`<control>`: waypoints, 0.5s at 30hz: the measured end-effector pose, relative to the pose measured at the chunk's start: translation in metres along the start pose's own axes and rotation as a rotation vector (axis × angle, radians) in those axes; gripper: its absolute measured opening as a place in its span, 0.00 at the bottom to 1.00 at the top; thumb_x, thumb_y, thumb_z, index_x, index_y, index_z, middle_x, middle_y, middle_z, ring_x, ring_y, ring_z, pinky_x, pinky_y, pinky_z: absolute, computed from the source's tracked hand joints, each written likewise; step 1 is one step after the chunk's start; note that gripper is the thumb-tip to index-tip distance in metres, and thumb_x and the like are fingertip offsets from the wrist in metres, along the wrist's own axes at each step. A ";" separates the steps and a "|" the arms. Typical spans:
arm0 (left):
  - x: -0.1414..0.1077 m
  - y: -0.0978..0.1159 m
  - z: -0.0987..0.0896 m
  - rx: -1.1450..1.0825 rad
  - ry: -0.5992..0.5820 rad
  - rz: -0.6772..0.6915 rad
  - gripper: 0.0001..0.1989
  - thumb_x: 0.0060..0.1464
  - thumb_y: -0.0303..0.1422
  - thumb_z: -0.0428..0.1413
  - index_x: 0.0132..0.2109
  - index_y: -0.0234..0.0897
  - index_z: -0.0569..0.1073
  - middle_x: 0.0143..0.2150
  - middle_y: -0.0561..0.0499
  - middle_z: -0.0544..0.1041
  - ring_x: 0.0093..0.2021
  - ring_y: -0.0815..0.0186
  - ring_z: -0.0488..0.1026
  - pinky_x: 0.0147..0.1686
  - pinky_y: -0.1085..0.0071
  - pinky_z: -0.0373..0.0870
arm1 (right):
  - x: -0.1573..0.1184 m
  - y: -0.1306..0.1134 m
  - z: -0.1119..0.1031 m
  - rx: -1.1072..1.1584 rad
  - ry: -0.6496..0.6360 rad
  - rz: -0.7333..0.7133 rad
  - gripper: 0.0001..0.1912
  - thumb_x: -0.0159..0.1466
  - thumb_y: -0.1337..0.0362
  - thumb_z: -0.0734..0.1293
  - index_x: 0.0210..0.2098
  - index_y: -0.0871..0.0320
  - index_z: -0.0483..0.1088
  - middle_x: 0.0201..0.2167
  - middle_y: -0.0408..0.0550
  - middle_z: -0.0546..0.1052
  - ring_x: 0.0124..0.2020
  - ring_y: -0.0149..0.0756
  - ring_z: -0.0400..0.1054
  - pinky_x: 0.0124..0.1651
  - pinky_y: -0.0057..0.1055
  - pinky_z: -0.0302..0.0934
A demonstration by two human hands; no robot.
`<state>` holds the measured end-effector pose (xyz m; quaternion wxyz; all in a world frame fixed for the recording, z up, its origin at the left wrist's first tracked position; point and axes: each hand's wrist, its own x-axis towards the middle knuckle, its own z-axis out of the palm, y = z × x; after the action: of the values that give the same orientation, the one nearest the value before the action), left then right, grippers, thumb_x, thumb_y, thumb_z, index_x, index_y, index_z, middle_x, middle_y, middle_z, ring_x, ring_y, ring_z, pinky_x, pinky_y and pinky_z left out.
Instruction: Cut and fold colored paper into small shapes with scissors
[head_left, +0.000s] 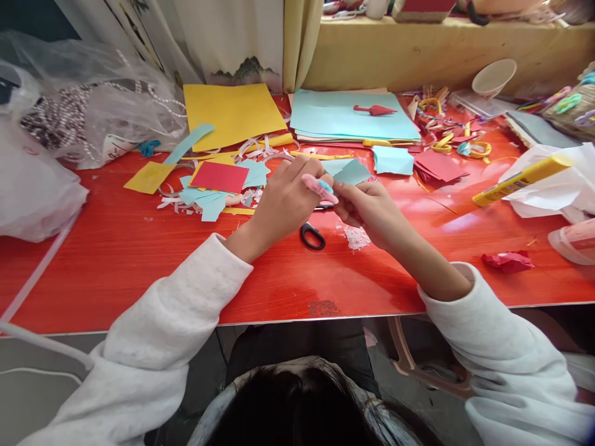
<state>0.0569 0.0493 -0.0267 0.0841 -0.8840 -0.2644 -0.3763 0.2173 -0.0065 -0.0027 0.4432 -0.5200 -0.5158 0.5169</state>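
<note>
Over the middle of the red table, my left hand is closed around a small fuzzy pink and blue pipe-cleaner piece. Its pink loops stick out past my fingers, with the blue part between them. My right hand meets it from the other side, thumb and finger pinched at the blue part; the exact contact is partly hidden. Just below my hands lie black-handled scissors, their blades mostly covered from view. Pale paper bits are scattered under my right hand.
Yellow paper and a light blue paper stack lie at the back. Cut scraps spread to the left, near a bag of beads. A yellow glue stick, crumpled red paper and a white bowl are on the right.
</note>
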 end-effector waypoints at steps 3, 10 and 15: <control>0.000 0.000 0.000 -0.014 0.005 -0.025 0.18 0.67 0.39 0.35 0.40 0.39 0.67 0.36 0.47 0.70 0.43 0.61 0.71 0.43 0.60 0.68 | 0.001 0.004 -0.001 -0.036 -0.005 -0.021 0.26 0.63 0.49 0.64 0.16 0.58 0.59 0.12 0.40 0.59 0.14 0.22 0.49 0.18 0.27 0.41; 0.002 -0.005 -0.002 -0.068 0.005 0.009 0.19 0.67 0.39 0.34 0.40 0.39 0.67 0.36 0.48 0.69 0.44 0.59 0.72 0.47 0.55 0.67 | 0.004 0.004 -0.004 0.020 0.097 -0.057 0.21 0.64 0.51 0.64 0.21 0.56 0.60 0.16 0.38 0.60 0.15 0.22 0.48 0.19 0.27 0.43; 0.002 -0.006 -0.004 -0.071 -0.031 0.036 0.19 0.67 0.39 0.35 0.40 0.39 0.67 0.37 0.47 0.71 0.45 0.59 0.72 0.45 0.55 0.67 | 0.002 0.000 -0.004 -0.009 0.110 -0.118 0.12 0.62 0.64 0.66 0.23 0.57 0.63 0.18 0.38 0.62 0.17 0.22 0.50 0.20 0.26 0.44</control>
<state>0.0525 0.0542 -0.0231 0.0552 -0.8968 -0.2362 -0.3701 0.2209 -0.0046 -0.0027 0.4984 -0.5181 -0.5227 0.4582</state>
